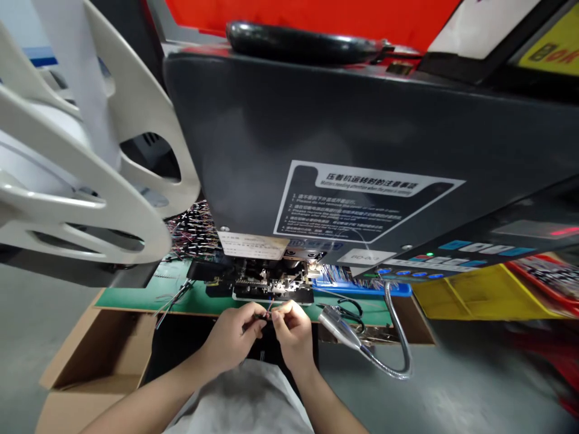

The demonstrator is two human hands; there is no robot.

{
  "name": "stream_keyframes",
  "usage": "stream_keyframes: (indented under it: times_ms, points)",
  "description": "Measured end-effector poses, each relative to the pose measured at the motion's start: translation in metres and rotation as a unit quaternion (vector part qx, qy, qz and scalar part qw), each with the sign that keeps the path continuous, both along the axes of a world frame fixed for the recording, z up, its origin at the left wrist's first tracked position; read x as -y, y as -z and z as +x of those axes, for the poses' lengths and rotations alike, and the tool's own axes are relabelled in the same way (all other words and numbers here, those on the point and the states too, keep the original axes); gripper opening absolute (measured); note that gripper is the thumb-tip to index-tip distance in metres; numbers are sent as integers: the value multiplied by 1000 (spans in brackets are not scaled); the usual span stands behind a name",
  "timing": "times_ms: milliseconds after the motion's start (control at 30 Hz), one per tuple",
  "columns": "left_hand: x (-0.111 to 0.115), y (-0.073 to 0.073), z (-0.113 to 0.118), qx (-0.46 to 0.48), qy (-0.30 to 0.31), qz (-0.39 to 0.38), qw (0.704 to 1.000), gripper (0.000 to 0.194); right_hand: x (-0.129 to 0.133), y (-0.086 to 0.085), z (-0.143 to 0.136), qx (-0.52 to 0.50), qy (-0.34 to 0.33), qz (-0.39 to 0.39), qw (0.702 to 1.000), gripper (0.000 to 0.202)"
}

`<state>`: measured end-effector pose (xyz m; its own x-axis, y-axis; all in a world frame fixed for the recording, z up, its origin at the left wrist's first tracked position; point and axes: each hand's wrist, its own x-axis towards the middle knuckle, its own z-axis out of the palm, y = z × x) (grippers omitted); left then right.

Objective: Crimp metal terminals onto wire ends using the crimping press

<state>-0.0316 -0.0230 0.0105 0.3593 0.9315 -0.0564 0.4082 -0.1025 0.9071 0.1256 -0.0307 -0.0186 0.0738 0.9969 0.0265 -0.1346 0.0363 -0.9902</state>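
Under press (362, 150), hands (266, 331) on wire (266, 313)

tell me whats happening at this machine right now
A person sits at a dark grey press machine, both hands close together just in front of its lit working area. The left hand and right hand pinch a thin wire between their fingertips. A gooseneck lamp points in from the right; a pile of wires lies behind on the left, a cardboard box below.
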Motion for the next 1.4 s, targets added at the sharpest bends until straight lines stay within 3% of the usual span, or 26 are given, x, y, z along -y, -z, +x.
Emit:
stream_keyframes:
  times_ms: [233, 400, 500, 600, 733, 833, 933, 1000, 1200, 1400]
  points:
    - [2, 11, 10, 24, -48, 25, 998, 14, 2, 10, -3, -42, -38, -18, 998, 27]
    - [0, 6, 16, -66, -31, 73, 995, 18, -13, 4, 4, -51, -64, 16, 997, 17]
    - [-3, 0, 16, -109, -7, 88, 990, 17, -21, 3, 10, -28, -73, 40, 996, 22]
    - [-9, -8, 12, -71, 43, 23, 996, 16, -26, -2, 18, -25, -113, 49, 992, 27]
    - [-18, -16, 9, 94, 116, -152, 977, 23, -24, -10, 25, 23, -225, 39, 973, 23]
    - [-18, -10, 13, 160, 87, -181, 967, 26, -21, -10, 21, 33, -158, 30, 986, 15]
    - [-15, 3, 22, 149, 23, -123, 981, 22, -20, -5, 14, 15, -33, 13, 999, 22]
    - [-12, 13, 29, 132, -4, -88, 987, 18, -21, -2, 11, 14, 6, 6, 1000, 19]
    - [-9, 28, 36, 112, -39, -59, 991, 17, -22, 5, 12, 16, 7, -11, 1000, 22]
    - [-9, 27, 36, 72, -46, -16, 996, 13, -23, 11, 12, 20, 9, -10, 1000, 22]
